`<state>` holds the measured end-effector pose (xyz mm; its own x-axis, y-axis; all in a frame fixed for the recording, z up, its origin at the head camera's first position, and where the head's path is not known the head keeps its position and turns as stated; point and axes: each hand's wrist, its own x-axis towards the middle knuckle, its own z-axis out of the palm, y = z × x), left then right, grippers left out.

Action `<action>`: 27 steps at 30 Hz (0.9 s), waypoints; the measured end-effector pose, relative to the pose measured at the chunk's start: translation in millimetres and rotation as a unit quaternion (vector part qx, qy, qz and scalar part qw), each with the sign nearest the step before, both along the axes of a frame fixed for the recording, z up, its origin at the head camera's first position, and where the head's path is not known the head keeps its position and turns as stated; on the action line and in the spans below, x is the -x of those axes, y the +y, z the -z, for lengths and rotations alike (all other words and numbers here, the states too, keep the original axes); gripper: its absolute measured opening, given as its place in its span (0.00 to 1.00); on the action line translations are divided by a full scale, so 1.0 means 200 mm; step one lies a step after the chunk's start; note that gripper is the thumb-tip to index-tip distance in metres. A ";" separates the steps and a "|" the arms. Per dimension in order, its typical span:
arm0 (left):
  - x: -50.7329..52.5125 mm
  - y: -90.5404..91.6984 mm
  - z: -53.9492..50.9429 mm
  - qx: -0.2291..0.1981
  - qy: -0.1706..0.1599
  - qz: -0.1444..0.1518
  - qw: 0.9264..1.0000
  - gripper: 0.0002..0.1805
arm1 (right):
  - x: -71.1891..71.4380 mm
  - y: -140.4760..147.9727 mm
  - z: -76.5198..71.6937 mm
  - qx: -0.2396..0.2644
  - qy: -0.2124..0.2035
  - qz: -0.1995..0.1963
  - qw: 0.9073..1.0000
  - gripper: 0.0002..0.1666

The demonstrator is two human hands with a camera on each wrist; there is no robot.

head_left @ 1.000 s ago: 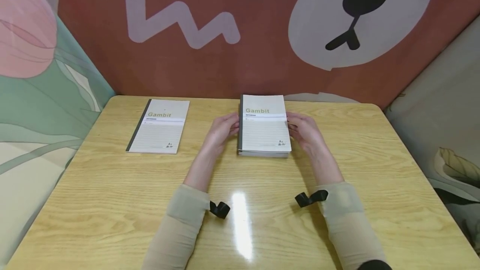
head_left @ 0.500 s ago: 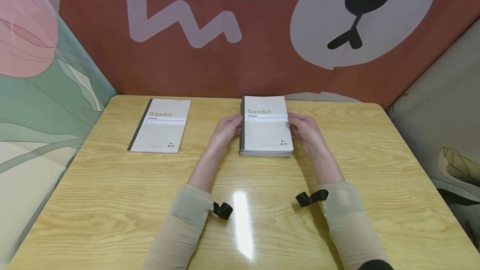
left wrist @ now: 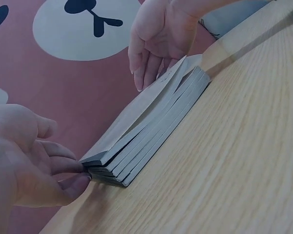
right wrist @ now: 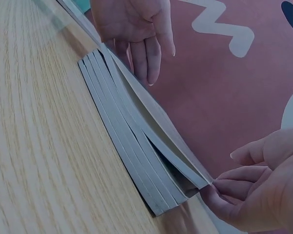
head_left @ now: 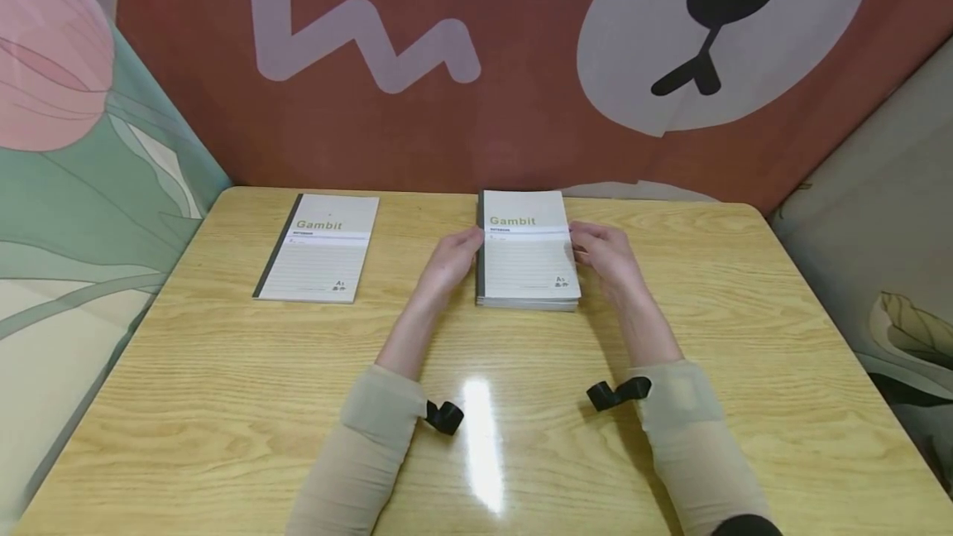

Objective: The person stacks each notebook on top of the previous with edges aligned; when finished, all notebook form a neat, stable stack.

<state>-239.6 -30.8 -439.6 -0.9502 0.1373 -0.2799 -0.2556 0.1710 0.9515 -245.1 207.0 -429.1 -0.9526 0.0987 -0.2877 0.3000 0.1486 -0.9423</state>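
A stack of several white notebooks (head_left: 530, 263) with dark spines and "Gambit" on the top cover lies near the table's far edge. My left hand (head_left: 450, 261) is at its spine side, fingertips touching the spines and thumb raised apart in the left wrist view. At the opposite side, my right hand (head_left: 607, 261) touches the page edges with its fingers, its thumb held clear in the right wrist view. Neither hand curls round the stack. The top notebook (right wrist: 158, 119) has its cover slightly lifted, and small gaps show between the notebooks below.
A single matching notebook (head_left: 318, 255) lies flat on the wooden table (head_left: 223, 404), left of the stack. Behind the table's far edge hangs a reddish-brown printed backdrop (head_left: 417, 139). Patterned cloth (head_left: 59, 213) covers the left side.
The left hand has shifted slightly to the right and its fingers sit closer against the spines. The stack's notebooks look a little better aligned. The right hand has barely moved.
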 end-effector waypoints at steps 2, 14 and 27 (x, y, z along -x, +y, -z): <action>0.00 0.00 0.00 0.007 -0.005 0.006 1.000 0.32 | 0.00 0.00 0.00 -0.006 0.002 -0.002 1.000 0.31; 0.01 0.01 0.00 0.017 -0.012 0.025 0.999 0.32 | -0.01 0.00 -0.02 -0.042 -0.005 -0.020 0.999 0.32; 0.00 0.01 0.00 0.042 -0.020 0.033 0.998 0.34 | -0.02 0.00 -0.03 -0.057 -0.013 -0.031 0.998 0.33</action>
<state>-240.3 -29.3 -438.7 -0.9273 0.1741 -0.3314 -0.2795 0.2671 0.9223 -241.4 207.0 -423.5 -0.9500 0.0734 -0.3036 0.3119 0.2731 -0.9100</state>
